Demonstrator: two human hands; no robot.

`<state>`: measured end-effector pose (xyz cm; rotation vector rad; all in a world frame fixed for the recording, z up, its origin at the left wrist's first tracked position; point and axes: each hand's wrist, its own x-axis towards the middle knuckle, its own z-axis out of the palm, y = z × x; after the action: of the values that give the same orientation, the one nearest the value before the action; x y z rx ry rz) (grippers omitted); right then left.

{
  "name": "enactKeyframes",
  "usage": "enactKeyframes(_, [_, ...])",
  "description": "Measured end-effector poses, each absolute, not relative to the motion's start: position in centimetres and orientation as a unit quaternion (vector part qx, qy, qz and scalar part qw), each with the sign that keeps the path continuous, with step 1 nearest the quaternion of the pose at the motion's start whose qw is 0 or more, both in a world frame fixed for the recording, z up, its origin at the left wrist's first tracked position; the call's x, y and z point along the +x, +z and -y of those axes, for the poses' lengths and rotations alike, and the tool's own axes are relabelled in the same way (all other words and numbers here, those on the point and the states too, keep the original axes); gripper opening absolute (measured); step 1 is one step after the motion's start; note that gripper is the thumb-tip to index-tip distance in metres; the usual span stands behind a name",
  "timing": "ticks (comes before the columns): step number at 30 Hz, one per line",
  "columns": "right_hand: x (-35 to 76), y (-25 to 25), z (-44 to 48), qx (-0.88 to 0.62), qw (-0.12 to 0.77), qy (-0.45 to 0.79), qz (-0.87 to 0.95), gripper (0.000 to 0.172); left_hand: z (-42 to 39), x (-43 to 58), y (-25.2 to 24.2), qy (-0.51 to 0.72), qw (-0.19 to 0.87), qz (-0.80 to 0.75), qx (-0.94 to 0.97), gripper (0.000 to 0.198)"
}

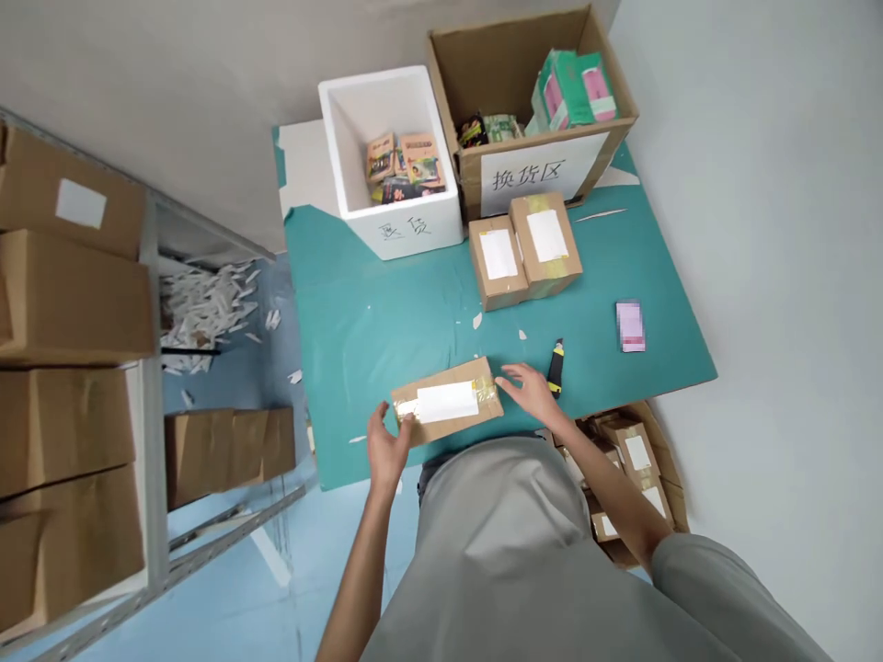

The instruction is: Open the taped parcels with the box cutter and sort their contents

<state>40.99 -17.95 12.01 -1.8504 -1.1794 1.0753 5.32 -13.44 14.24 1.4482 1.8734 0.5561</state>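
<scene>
A long flat cardboard box [452,437] with a white label and clear tape over its right end lies slightly tilted near the front edge of the green table. My left hand [387,450] grips its left end, thumb on the top and fingers along the side. Beside the box's right end is my right hand [530,393], fingers apart and holding nothing; whether a fingertip touches the box I cannot tell. Just right of that hand lies a black and yellow box cutter [556,370].
Two taped cartons [498,267] stand mid-table. Behind them are a white foam box [407,234] and a large open carton [473,188], both holding small packages. A pink pack [630,326] lies right. Parcels fill a bin [676,460] below; shelved cartons [75,294] stand left.
</scene>
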Motion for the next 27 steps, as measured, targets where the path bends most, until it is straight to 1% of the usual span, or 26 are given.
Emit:
enactKeyframes(2, [44.5, 11.9, 15.6, -0.763, 0.361, 0.337, 0.418, 0.061, 11.4, 7.2, 14.8, 0.223, 0.285, -0.691, 0.626, 0.079])
enactKeyframes(3, [46.7, 11.9, 14.2, -0.79, 0.37, 0.293, 0.392, 0.074, 10.0, 8.7, 15.1, 0.229, 0.272, -0.668, 0.654, 0.079])
enactKeyframes(6, [53.0, 11.7, 8.9, -0.845, 0.383, 0.191, 0.32, 0.108, 4.7, 15.1, 15.5, 0.231, 0.292, -0.597, 0.71, 0.075])
enactKeyframes(8, [56.0, 11.5, 5.5, -0.86, 0.387, 0.166, 0.289, 0.123, 0.9, 20.2, 15.1, 0.218, 0.318, -0.555, 0.737, 0.074])
enactKeyframes(10, [57.5, 11.0, 2.6, -0.865, 0.388, 0.174, 0.267, 0.132, -2.3, 25.1, 14.3, 0.196, 0.353, -0.513, 0.757, 0.075])
enactKeyframes(13, [57.3, 10.2, 0.0, -0.86, 0.386, 0.218, 0.252, 0.136, -5.1, 30.0, 12.7, 0.152, 0.427, -0.464, 0.761, 0.077])
enactKeyframes(15, [56.7, 9.8, -0.5, -0.857, 0.385, 0.235, 0.25, 0.137, -5.7, 31.2, 11.7, 0.125, 0.45, -0.462, 0.754, 0.077])
enactKeyframes(19, [55.6, 9.7, -0.1, -0.86, 0.377, 0.225, 0.259, 0.135, -5.2, 30.4, 10.5, 0.112, 0.454, -0.478, 0.744, 0.077])
enactKeyframes(22, [54.2, 9.8, 0.1, -0.859, 0.367, 0.221, 0.281, 0.132, -4.5, 28.7, 10.0, 0.139, 0.46, -0.498, 0.722, 0.078])
enactKeyframes(27, [49.4, 9.4, -0.6, -0.853, 0.356, 0.237, 0.298, 0.128, -3.9, 25.0, 9.8, 0.172, 0.451, -0.55, 0.681, 0.073])
